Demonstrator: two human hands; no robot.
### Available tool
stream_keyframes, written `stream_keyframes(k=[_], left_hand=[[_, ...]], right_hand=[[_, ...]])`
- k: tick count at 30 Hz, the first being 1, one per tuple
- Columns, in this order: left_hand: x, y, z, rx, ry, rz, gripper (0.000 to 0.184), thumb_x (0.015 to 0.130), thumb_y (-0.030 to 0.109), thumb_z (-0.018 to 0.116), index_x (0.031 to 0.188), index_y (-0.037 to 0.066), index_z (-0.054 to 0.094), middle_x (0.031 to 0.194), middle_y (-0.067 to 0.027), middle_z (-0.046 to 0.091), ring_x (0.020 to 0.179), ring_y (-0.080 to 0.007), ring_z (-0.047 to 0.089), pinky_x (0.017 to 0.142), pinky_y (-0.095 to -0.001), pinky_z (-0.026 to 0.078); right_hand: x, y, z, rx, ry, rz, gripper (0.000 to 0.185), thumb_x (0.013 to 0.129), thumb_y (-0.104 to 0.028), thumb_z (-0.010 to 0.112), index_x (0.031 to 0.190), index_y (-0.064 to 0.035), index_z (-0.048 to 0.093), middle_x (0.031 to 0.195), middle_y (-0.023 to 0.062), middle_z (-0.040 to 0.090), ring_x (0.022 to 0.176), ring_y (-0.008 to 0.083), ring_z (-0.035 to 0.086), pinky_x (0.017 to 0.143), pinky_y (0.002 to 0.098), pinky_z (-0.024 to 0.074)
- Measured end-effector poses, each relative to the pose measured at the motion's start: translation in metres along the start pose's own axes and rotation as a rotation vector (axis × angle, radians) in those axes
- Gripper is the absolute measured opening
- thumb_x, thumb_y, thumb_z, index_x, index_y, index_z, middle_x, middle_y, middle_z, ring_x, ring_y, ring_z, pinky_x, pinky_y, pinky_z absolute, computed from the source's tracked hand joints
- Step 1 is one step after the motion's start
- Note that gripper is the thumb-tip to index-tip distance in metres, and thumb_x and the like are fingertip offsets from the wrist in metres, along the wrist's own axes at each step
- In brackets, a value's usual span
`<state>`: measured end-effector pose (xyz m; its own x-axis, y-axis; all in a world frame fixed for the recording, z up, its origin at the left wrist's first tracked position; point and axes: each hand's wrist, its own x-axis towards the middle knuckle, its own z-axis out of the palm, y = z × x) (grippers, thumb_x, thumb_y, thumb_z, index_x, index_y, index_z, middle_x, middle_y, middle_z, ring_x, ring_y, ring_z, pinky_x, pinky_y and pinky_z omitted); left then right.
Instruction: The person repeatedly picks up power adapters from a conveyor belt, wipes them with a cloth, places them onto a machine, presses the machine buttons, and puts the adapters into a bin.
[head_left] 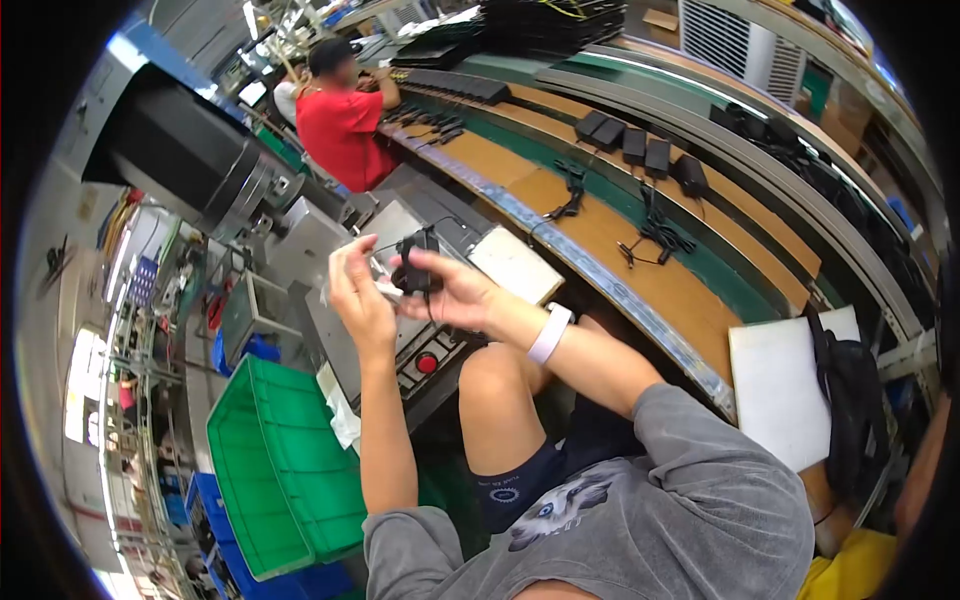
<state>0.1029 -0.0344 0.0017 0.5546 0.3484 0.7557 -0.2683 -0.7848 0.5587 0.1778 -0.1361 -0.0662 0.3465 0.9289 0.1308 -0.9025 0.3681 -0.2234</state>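
Note:
My right hand (458,292) is closed around a small black power adapter (418,258), with a thin dark cable running off it. My left hand (362,298) is just to the left, palm turned toward the adapter, fingers stretched upward and apart. A small white piece (388,289) shows between the two hands; which hand touches it, I cannot tell. Both hands are above a grey machine bench with a red button (427,363) on its front panel.
Along the right, a conveyor line (600,245) carries several black adapters (657,158) and coiled cables (662,235). A green crate (285,465) stands at lower left. A large dark machine head (180,150) rises upper left. A person in red (345,130) sits farther along.

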Motion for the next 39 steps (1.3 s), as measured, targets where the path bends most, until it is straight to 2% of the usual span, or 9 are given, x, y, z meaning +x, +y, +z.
stream_keyframes(k=[4, 8, 15, 18, 24, 26, 30, 32, 39], left_hand=[[-0.013, 0.037, 0.000, -0.512, 0.097, -0.242, 0.036, 0.107, 0.031, 0.036, 0.093, 0.005, 0.055, 0.077, -0.0012, 0.046, 0.067, -0.0065, 0.039, 0.058, -0.0202, 0.030], [-0.069, 0.044, -0.026, -0.687, -0.088, -0.438, 0.041, 0.107, 0.037, 0.037, 0.088, 0.004, 0.053, 0.066, 0.0007, 0.041, 0.056, -0.0065, 0.033, 0.052, -0.0227, 0.026], [-0.169, -0.027, -0.060, -1.064, -0.051, -0.941, 0.037, 0.096, 0.038, 0.040, 0.093, 0.003, 0.053, 0.074, -0.0026, 0.040, 0.064, -0.0128, 0.035, 0.058, -0.0277, 0.030], [-0.206, -0.045, -0.075, -1.158, 0.015, -1.036, 0.033, 0.086, 0.032, 0.041, 0.097, 0.003, 0.053, 0.081, -0.0048, 0.044, 0.072, -0.0163, 0.040, 0.066, -0.0296, 0.036], [-0.234, -0.051, -0.082, -1.004, 0.001, -1.193, 0.027, 0.085, 0.018, 0.047, 0.103, 0.002, 0.057, 0.092, -0.0065, 0.058, 0.089, -0.0198, 0.056, 0.082, -0.0328, 0.047], [-0.238, -0.049, -0.078, -0.909, 0.039, -1.163, 0.028, 0.086, 0.015, 0.046, 0.106, 0.001, 0.058, 0.096, -0.0070, 0.059, 0.093, -0.0203, 0.058, 0.086, -0.0336, 0.047], [-0.247, -0.050, -0.075, -0.996, 0.089, -1.156, 0.031, 0.084, 0.007, 0.047, 0.113, 0.001, 0.056, 0.102, -0.0073, 0.058, 0.097, -0.0206, 0.058, 0.090, -0.0354, 0.048], [-0.245, -0.044, -0.074, -0.907, 0.073, -1.167, 0.037, 0.082, -0.002, 0.048, 0.119, 0.001, 0.053, 0.102, -0.0070, 0.058, 0.101, -0.0206, 0.059, 0.092, -0.0355, 0.048], [-0.202, -0.047, -0.077, -0.720, 0.026, -1.053, 0.029, 0.091, 0.004, 0.064, 0.118, 0.001, 0.054, 0.113, -0.0087, 0.063, 0.105, -0.0197, 0.062, 0.094, -0.0359, 0.049]], right_hand=[[-0.006, -0.117, 0.009, -0.271, -0.246, -0.133, 0.049, 0.095, -0.053, 0.056, 0.104, -0.0060, 0.062, 0.104, 0.0126, 0.063, 0.084, 0.0206, 0.065, 0.056, 0.0222, 0.0525], [-0.050, -0.259, 0.078, -2.056, 0.316, -1.547, 0.057, 0.086, -0.055, 0.066, 0.111, -0.0056, 0.056, 0.089, 0.0156, 0.064, 0.085, 0.0342, 0.063, 0.069, 0.0364, 0.0522], [-0.164, -0.384, 0.048, -3.022, 0.907, -1.385, 0.053, 0.085, -0.040, 0.070, 0.122, -0.0054, 0.052, 0.110, 0.0195, 0.052, 0.103, 0.0398, 0.055, 0.084, 0.0442, 0.0480], [-0.208, -0.432, -0.012, -2.932, 1.425, -0.558, 0.057, 0.086, -0.044, 0.068, 0.129, -0.0093, 0.051, 0.121, 0.0229, 0.050, 0.116, 0.0439, 0.049, 0.092, 0.0516, 0.0447], [-0.222, -0.437, -0.050, -2.727, 1.853, -0.143, 0.048, 0.090, -0.035, 0.064, 0.130, -0.0102, 0.054, 0.138, 0.0201, 0.048, 0.129, 0.0384, 0.045, 0.102, 0.0584, 0.0358], [-0.214, -0.428, -0.046, -2.966, 1.751, -0.470, 0.065, 0.084, -0.041, 0.070, 0.135, -0.0079, 0.049, 0.139, 0.0243, 0.045, 0.130, 0.0415, 0.043, 0.103, 0.0595, 0.0365], [-0.219, -0.350, -0.026, -2.498, 1.459, 0.025, 0.109, 0.062, -0.060, 0.080, 0.141, 0.0037, 0.039, 0.143, 0.0370, 0.035, 0.131, 0.0526, 0.039, 0.108, 0.0544, 0.0376], [-0.229, -0.322, -0.046, -2.416, 1.298, 0.177, 0.098, 0.064, -0.047, 0.084, 0.136, 0.0042, 0.043, 0.135, 0.0364, 0.045, 0.122, 0.0481, 0.051, 0.101, 0.0470, 0.0455], [-0.251, -0.273, 0.019, -2.470, 0.773, -1.229, 0.058, 0.081, -0.005, 0.062, 0.136, -0.0015, 0.044, 0.109, 0.0203, 0.064, 0.100, 0.0293, 0.065, 0.085, 0.0365, 0.0508]])
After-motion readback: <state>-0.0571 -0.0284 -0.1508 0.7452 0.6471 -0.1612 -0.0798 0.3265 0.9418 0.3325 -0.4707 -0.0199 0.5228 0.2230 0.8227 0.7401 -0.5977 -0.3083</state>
